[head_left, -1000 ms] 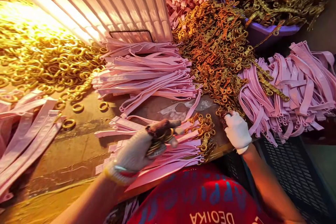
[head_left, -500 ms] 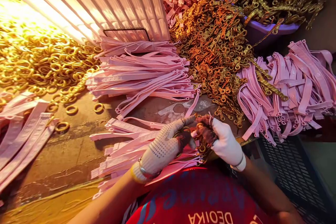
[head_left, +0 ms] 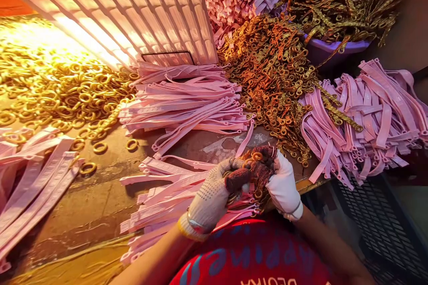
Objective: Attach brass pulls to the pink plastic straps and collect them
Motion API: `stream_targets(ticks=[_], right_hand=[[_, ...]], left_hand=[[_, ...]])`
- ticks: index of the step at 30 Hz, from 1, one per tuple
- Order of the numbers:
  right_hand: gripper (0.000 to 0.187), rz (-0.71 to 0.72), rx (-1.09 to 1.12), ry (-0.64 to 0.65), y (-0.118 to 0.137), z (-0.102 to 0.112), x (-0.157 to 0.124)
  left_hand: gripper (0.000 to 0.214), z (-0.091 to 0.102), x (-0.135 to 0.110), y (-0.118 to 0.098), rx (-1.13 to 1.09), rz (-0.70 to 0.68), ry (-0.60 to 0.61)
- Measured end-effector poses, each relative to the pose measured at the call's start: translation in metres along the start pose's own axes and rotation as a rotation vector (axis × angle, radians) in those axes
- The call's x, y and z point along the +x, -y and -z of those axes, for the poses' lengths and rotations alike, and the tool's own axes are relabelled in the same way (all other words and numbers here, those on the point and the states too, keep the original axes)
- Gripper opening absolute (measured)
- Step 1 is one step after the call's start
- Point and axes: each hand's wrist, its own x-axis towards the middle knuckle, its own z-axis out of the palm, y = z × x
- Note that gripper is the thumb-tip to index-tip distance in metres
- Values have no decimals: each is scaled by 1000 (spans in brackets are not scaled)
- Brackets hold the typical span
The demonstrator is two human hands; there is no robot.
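My left hand (head_left: 217,187), in a dotted knit glove with dark fingertips, is closed with its fingers curled near the table's front edge. Close against it, my right hand (head_left: 279,182), gloved in white with dark fingertips, pinches a small gold-coloured ring link (head_left: 257,156). The fingertips of both hands meet around it, and they hide much of what is between them. Under and beside my left hand lie pink straps (head_left: 167,200) with small looped ends. More gold-coloured links (head_left: 259,191) show below the hands.
A stack of pink straps (head_left: 187,102) lies ahead, and more straps (head_left: 368,120) hang at the right edge. Gold rings (head_left: 76,93) are heaped left of a ribbed white panel (head_left: 167,13). Gold links (head_left: 270,67) pile beside a purple basin (head_left: 337,49). A dark crate (head_left: 377,218) stands lower right.
My hands have drawn closer together, and the left fingers have curled in more. A gold-coloured ring now shows more plainly between the fingertips. The view has shifted slightly.
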Motion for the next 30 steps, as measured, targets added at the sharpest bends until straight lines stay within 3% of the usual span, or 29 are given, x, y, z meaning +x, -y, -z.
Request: stream_targets(ticks=[2, 5, 7, 13, 18, 21, 23, 26, 30], right_hand=[[24, 41, -187, 65, 1, 7, -3], [46, 224, -611, 188, 8, 24, -4], [56, 333, -776, 264, 14, 34, 0], [37, 387, -677, 541, 21, 37, 14], [30, 340, -1013, 472, 15, 27, 6], [33, 235, -1265, 588, 21, 25, 6], [29, 169, -1387, 671, 28, 24, 9], [21, 149, -1457, 691, 36, 24, 14], [20, 245, -1419, 610, 35, 25, 16]], left_hand=[[37, 0, 0, -1, 59, -24, -22], [41, 5, -1, -6, 222, -49, -39], [41, 10, -1, -11, 287, -26, 6], [48, 12, 0, -18, 274, 59, 164], [45, 8, 3, -15, 253, 104, 99], [45, 11, 3, -18, 375, 38, 24], [43, 13, 3, -21, 485, -35, 52], [38, 15, 5, -28, 634, -84, 134], [39, 15, 13, -27, 691, -102, 154]])
